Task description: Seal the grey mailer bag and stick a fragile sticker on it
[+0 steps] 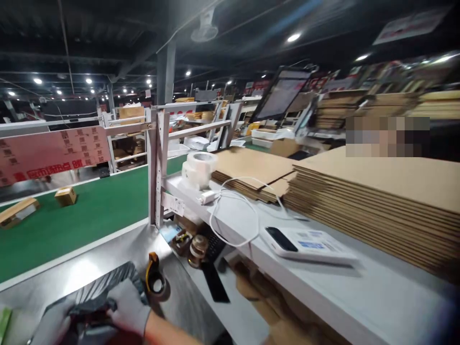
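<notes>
Grey poly mailer bag [95, 294] flat on steel bench [118, 249], low in view beside green conveyor [89, 211]. Right gloved hand [127, 309] pinching its folded edge; left gloved hand [50, 326] pressed on it, grip unclear. Could slip on smooth steel or snag tape dispenser [155, 278] just beside.

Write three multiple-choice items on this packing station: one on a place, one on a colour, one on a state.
1. Where does the tape dispenser stand?
A. on the steel table, right of the grey bag
B. on the conveyor belt
C. on the flat cartons

2. What colour is the conveyor belt?
A. black
B. green
C. red

3. How is the right hand?
A. bare and open
B. gloved, gripping the grey poly bag
C. holding the scanner

Key: 1 A, it stands on the steel by the bag; 2 B, clearly green; 3 B, glove closes on the bag.
</notes>
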{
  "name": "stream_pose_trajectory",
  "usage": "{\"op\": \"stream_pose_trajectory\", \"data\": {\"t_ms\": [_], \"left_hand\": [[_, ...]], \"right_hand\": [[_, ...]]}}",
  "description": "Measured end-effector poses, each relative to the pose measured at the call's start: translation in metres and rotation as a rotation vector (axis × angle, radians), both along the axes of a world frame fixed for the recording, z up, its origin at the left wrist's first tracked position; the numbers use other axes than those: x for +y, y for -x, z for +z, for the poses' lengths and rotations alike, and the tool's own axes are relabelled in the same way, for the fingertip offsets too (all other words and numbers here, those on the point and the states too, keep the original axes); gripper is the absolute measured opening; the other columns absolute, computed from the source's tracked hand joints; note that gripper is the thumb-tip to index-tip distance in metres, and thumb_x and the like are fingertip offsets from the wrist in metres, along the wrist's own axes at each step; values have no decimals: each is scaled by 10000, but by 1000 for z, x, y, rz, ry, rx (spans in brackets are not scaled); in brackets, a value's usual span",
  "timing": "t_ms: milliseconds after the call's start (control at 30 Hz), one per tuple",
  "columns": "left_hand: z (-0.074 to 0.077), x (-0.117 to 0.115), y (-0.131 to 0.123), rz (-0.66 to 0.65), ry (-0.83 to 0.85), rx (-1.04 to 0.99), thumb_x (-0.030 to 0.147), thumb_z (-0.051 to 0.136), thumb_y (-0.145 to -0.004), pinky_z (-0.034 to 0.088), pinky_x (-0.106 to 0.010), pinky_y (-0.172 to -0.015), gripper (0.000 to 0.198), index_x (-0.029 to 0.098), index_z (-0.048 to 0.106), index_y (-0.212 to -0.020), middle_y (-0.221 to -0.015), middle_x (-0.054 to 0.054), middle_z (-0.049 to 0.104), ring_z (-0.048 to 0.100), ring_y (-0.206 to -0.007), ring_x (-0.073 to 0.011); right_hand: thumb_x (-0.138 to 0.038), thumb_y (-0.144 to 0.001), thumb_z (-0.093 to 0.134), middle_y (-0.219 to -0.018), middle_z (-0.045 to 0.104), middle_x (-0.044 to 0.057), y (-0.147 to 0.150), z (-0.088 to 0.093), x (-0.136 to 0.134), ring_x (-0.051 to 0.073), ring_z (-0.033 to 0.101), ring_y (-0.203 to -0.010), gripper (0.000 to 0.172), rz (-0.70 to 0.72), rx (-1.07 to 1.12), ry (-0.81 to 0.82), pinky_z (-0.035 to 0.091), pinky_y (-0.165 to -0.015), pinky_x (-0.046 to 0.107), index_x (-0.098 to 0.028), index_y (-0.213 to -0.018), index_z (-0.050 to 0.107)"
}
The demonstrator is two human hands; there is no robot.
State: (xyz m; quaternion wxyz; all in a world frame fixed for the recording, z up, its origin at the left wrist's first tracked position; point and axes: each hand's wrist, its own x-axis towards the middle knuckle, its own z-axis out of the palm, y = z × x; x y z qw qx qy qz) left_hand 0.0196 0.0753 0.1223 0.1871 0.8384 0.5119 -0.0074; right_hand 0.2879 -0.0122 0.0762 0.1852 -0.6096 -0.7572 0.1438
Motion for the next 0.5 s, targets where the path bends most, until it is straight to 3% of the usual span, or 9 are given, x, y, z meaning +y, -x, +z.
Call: {"op": "stream_pose_trajectory", "data": {"t_ms": [100,167,233,300,333,367,433,500], "left_hand": [[7,-9,-4,-57,21,124,181,499,-970,579,-338,-1141,422,273,880,-1126,-1264,-77,890,809,-1287,-280],[11,-14,-8,-49,13,181,143,454,-1006,563,-336,-1135,474,240,861,-1230,-1327,-117,871,807,-1293,-281],[13,-18,-12,-19,17,192,120,447,-1016,568,-351,-1099,502,234,834,-1315,-1335,-132,866,815,-1274,-294],[15,-24,-18,24,26,200,94,450,-1008,577,-368,-1050,526,237,813,-1361,-1300,-142,874,828,-1240,-307],[16,-27,-21,49,28,212,92,452,-1012,582,-378,-1029,531,234,797,-1389,-1285,-152,875,832,-1225,-316],[16,-30,-24,73,26,227,101,445,-1024,588,-388,-1010,530,222,778,-1418,-1270,-168,875,837,-1207,-325],[16,-36,-28,105,22,249,130,414,-1055,605,-412,-994,524,184,738,-1463,-1249,-202,867,843,-1183,-342],[14,-42,-24,75,-2,210,196,440,-1068,620,-431,-1031,515,161,683,-1520,-1307,-219,844,831,-1221,-346]], "right_hand": [[-532,-859,853,-1311,802,122,11,-4,-27,396,716,-1266,320,-30,54,-108,541,-1086,542,-233,-960,795],[-550,-780,932,-1497,717,141,22,-10,-26,409,653,-1385,452,-29,149,-158,516,-1181,563,-229,-1057,777],[-635,-665,995,-1522,698,172,37,-19,-15,395,683,-1343,823,-28,240,-128,540,-1192,545,-216,-1315,715],[-714,-561,1016,-1483,713,220,53,-25,-1,415,725,-1256,1239,-26,234,-72,591,-1134,557,-163,-1569,552],[-720,-578,1003,-1472,716,242,61,-26,5,433,734,-1238,1312,-12,186,-53,606,-1105,572,-135,-1633,487],[-703,-655,969,-1467,719,251,68,-25,11,444,735,-1241,1258,7,122,-44,616,-1081,577,-122,-1653,472],[-576,-883,833,-1418,755,213,78,-17,18,417,749,-1238,855,51,-6,-30,634,-1021,533,-145,-1578,582],[-412,-1010,687,-1322,803,151,81,-6,21,353,776,-1182,473,80,-96,-5,637,-942,455,-178,-1421,703]]}}
